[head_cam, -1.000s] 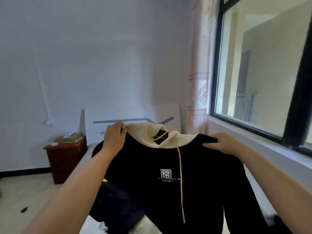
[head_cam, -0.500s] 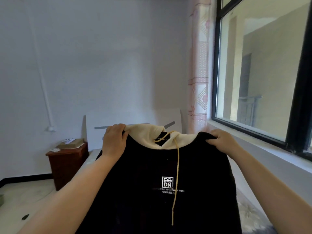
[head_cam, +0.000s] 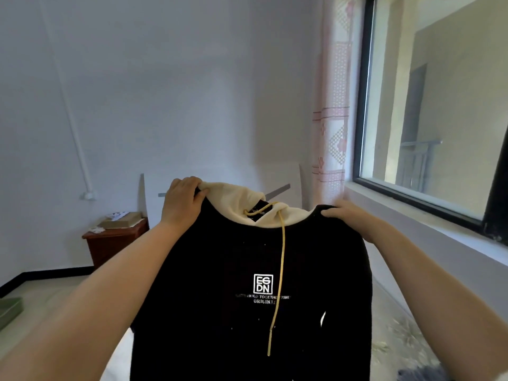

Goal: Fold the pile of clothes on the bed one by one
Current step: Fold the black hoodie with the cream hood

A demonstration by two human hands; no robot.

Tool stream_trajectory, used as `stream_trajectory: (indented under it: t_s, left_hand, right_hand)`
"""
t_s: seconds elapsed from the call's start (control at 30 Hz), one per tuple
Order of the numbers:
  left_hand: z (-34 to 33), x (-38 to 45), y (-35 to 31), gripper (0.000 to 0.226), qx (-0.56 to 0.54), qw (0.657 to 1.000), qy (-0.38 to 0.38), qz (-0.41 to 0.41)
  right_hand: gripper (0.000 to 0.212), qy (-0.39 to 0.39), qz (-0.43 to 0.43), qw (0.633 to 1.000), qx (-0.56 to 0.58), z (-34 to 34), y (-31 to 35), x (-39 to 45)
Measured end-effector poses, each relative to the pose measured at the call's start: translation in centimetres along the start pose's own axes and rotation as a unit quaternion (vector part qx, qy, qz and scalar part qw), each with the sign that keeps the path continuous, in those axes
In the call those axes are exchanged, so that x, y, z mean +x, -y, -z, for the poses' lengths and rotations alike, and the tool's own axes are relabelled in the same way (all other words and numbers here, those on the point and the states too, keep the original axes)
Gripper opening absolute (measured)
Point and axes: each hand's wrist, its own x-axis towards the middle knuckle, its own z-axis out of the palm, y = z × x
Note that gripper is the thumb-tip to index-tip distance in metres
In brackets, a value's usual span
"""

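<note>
Black hoodie (head_cam: 247, 270): hem cut off by bottom edge; small print under chest logo partly illegible. Bed behind hoodie: largely hidden, visible strip right of hoodie blurred. Left of hoodie, items atop wooden nightstand (head_cam: 115, 243): too small to identify.

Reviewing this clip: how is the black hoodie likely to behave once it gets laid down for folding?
Probably floppy: the black hoodie hangs limp from where the left hand and right hand grip its shoulders. Its yellow drawstring dangles loose and may stray. The cream hood slumps, so it likely bunches.
</note>
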Motion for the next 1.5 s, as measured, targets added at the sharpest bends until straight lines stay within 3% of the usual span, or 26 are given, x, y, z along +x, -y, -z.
stream_trajectory:
  t_s: [0.13,0.2,0.27,0.33,0.4,0.53,0.73,0.8,0.93,1.07,1.27,1.37,1.5]
  left_hand:
    - [-1.1,0.4,1.5,0.021,0.008,0.999,0.041,0.035]
    - [-1.9,0.9,1.9,0.021,0.014,0.997,0.051,0.051]
    - [-2.7,1.6,2.1,0.021,0.019,0.997,0.042,0.059]
    - [-3.3,2.1,1.8,0.021,0.016,0.998,0.015,0.057]
    - [-3.4,2.2,1.2,0.02,0.007,0.999,-0.007,0.045]
    - [-3.3,-0.3,-0.1,0.016,0.0,1.0,-0.025,0.0]
    - [-1.4,-7.4,-3.4,0.008,0.022,0.997,-0.076,-0.016]
    - [-0.4,-9.5,-4.8,0.006,0.018,0.995,-0.096,-0.029]
    - [4.0,-12.3,-6.8,0.031,0.017,0.986,-0.146,-0.083]
    - [9.4,-13.1,-7.6,0.008,0.038,0.956,-0.224,-0.184]
    - [13.3,-14.8,-6.3,0.01,0.087,0.938,-0.225,-0.248]
    - [12.4,-17.7,-4.5,0.014,0.097,0.943,-0.188,-0.259]
    - [7.9,-22.9,-0.8,0.013,0.1,0.957,-0.114,-0.247]
  right_hand:
    - [0.031,-0.048,-0.022,0.999,-0.011,-0.3,-0.4,2.9]
    - [0.028,-0.064,0.0,0.991,-0.119,-0.7,-0.4,4.8]
    - [0.025,-0.132,0.063,0.951,-0.273,-1.3,-0.2,6.4]
    - [0.024,-0.248,0.131,0.899,-0.336,-1.8,-0.1,7.1]
    - [0.023,-0.327,0.163,0.883,-0.295,-2.0,-0.4,7.1]
    - [0.025,-0.371,0.169,0.894,-0.184,-1.4,-1.9,5.0]
    - [0.026,-0.451,0.232,0.841,-0.187,-1.3,-4.1,-2.6]
    - [0.029,-0.462,0.263,0.828,-0.178,-1.1,-4.0,-6.1]
    - [0.033,-0.491,0.324,0.776,-0.228,0.5,-2.4,-13.2]
    - [0.033,-0.497,0.349,0.73,-0.314,2.3,0.1,-19.0]
    - [0.037,-0.449,0.405,0.676,-0.422,2.0,0.5,-23.4]
    - [0.046,-0.39,0.408,0.702,-0.433,-0.5,-2.3,-23.9]
    - [0.034,-0.326,0.383,0.747,-0.435,-5.7,-8.8,-22.3]
